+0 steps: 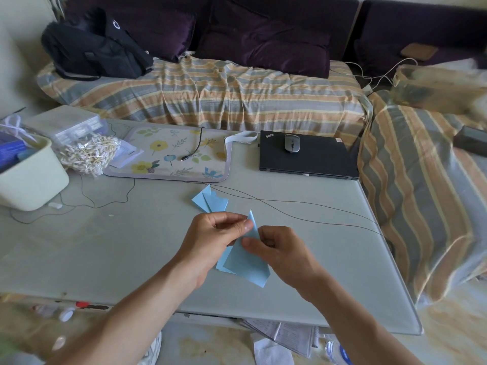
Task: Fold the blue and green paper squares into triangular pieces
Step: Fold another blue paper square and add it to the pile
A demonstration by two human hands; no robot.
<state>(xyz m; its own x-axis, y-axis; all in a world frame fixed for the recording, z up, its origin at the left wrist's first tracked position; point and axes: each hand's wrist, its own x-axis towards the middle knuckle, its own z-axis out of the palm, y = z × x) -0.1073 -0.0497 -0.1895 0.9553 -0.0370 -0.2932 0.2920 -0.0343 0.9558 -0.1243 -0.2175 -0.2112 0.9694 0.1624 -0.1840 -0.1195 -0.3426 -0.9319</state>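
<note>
A light blue paper piece, partly folded with a pointed tip up, is held above the grey table near its front middle. My left hand pinches its upper left edge between thumb and fingers. My right hand pinches the paper's upper right side just below the tip. A second folded blue paper piece lies flat on the table just beyond my hands. No green paper shows.
A closed black laptop with a mouse lies at the back right. A floral mat with a cable, a bag of cotton swabs and a cream bin stand at the back left. Thin wires cross the table.
</note>
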